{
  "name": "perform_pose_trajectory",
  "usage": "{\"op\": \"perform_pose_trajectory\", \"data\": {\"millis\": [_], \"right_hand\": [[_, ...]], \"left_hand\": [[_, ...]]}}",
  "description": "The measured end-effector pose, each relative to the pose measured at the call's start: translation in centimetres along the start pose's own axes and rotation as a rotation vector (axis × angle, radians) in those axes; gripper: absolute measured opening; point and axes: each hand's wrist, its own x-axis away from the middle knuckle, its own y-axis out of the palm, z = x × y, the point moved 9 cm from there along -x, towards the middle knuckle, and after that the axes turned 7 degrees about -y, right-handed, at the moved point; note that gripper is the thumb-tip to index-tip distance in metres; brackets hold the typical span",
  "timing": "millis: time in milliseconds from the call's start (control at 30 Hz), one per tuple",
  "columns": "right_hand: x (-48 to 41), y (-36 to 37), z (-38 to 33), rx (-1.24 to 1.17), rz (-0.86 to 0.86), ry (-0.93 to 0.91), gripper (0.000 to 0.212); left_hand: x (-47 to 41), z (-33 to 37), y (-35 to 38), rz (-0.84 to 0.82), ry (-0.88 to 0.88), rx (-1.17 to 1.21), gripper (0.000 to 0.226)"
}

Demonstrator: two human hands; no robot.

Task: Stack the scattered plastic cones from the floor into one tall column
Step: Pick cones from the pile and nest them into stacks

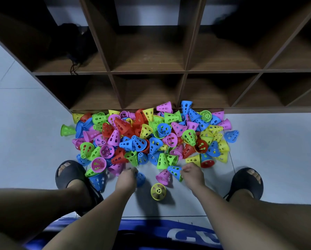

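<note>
A heap of perforated plastic cones (145, 136) in pink, blue, green, yellow and red lies on the floor against the shelf's base. My left hand (126, 178) is closed around a blue cone (140, 178) at the heap's near edge. My right hand (192, 173) grips the rim of a blue cone with a green one nested inside (174, 171), lying on its side. A pink cone (163, 176) lies on its side just left of that pair. A yellow cone (158, 191) stands alone between my hands, narrow end up.
A dark wooden cubby shelf (147, 72) stands behind the heap, dark cloth in its upper left cell. My feet in black slippers (70, 175) (246, 183) flank the heap. Pale floor tiles (25, 132) extend left and right.
</note>
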Motion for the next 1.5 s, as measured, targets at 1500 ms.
{"op": "perform_pose_trajectory", "data": {"millis": [1500], "right_hand": [[5.3, 5.8, 2.6, -0.046, -0.253, 0.200, 0.014]], "left_hand": [[7.1, 4.6, -3.8, -0.085, 0.122, 0.312, 0.030]]}}
